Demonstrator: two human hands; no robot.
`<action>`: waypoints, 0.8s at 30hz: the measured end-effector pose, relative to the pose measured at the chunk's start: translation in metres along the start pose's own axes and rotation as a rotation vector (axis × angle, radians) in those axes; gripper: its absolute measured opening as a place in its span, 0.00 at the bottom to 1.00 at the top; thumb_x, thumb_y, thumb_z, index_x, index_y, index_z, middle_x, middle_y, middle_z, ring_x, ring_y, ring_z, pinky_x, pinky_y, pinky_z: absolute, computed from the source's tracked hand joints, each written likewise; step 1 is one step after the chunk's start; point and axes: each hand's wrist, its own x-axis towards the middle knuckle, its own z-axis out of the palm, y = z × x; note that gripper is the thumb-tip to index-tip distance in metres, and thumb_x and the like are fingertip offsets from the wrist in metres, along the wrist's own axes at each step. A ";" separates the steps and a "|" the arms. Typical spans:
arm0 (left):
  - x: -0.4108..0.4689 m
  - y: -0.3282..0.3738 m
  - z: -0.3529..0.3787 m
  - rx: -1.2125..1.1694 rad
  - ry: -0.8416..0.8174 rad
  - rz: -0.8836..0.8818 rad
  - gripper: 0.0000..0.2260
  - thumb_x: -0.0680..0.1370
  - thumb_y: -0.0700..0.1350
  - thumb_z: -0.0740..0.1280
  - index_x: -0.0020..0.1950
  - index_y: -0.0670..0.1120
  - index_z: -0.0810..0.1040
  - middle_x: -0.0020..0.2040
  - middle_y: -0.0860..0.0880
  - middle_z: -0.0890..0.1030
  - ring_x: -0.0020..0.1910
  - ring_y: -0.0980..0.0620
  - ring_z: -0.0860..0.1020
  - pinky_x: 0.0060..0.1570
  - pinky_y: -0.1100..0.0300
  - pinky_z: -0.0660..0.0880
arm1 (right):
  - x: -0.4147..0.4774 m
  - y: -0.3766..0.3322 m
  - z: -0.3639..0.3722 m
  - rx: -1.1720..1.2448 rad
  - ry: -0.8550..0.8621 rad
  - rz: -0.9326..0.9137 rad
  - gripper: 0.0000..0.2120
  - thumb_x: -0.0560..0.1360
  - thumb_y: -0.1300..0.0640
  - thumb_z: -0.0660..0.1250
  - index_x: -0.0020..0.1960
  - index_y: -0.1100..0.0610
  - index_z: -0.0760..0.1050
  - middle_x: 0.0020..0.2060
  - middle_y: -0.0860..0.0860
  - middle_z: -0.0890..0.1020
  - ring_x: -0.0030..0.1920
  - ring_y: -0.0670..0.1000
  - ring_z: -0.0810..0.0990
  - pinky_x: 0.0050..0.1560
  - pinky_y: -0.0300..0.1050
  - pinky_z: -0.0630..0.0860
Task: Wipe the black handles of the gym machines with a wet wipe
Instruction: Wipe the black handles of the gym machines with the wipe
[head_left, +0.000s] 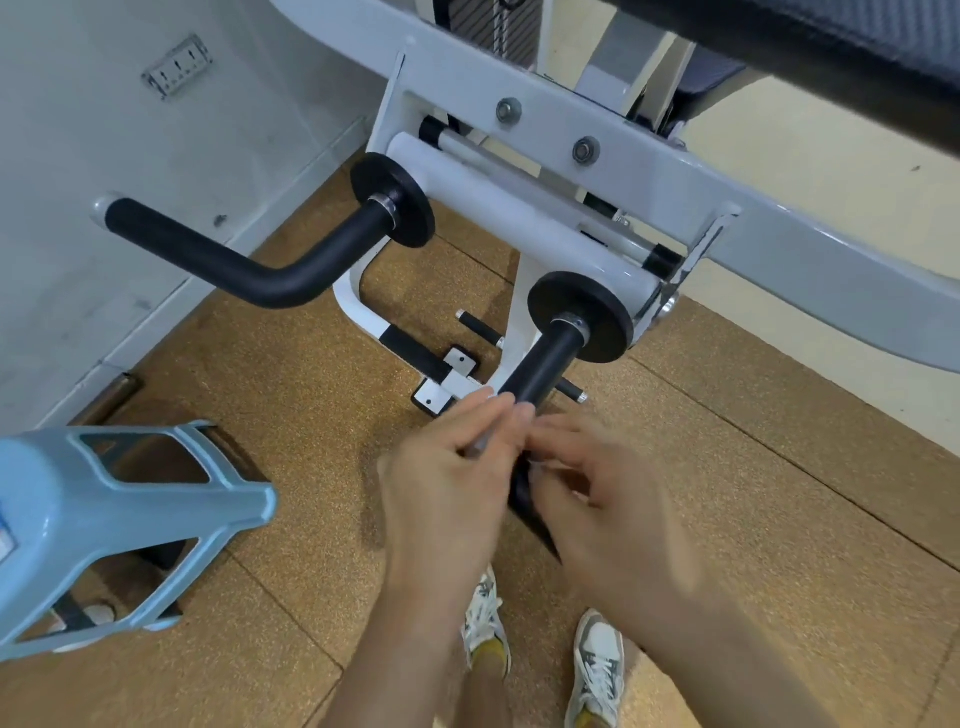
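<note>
Looking from the head cam: your left hand (452, 478) pinches what's probably the wet wipe (479, 446) right against the near black handle (543, 364) — right hand (602, 509) beside it, too blurry to call. Loose pinch there and the wipe could slip off below the handle.

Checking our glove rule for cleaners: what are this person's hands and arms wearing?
Nothing that shows. The left hand and right hand have no gloves, rings or watch, and both forearms are bare, with no sleeve in view. The right hand is blurred.
</note>
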 end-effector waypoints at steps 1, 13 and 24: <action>0.007 0.003 0.001 0.008 0.006 -0.007 0.07 0.72 0.50 0.73 0.50 0.53 0.85 0.49 0.62 0.83 0.49 0.75 0.77 0.54 0.76 0.72 | 0.002 0.001 -0.003 0.032 0.023 0.042 0.16 0.76 0.63 0.60 0.55 0.48 0.81 0.50 0.40 0.81 0.50 0.37 0.78 0.48 0.27 0.71; 0.034 0.021 0.020 0.227 -0.188 0.226 0.25 0.78 0.37 0.64 0.68 0.61 0.67 0.59 0.62 0.77 0.57 0.64 0.76 0.55 0.74 0.70 | 0.020 0.006 -0.011 0.424 0.133 0.267 0.18 0.75 0.69 0.61 0.55 0.51 0.80 0.41 0.48 0.84 0.42 0.41 0.83 0.48 0.37 0.77; 0.046 0.033 0.042 0.622 -0.083 0.448 0.15 0.76 0.51 0.59 0.54 0.48 0.82 0.46 0.49 0.85 0.42 0.45 0.83 0.42 0.50 0.80 | 0.027 0.013 -0.019 0.610 0.170 0.261 0.24 0.75 0.69 0.62 0.44 0.39 0.83 0.38 0.45 0.82 0.40 0.48 0.76 0.46 0.47 0.74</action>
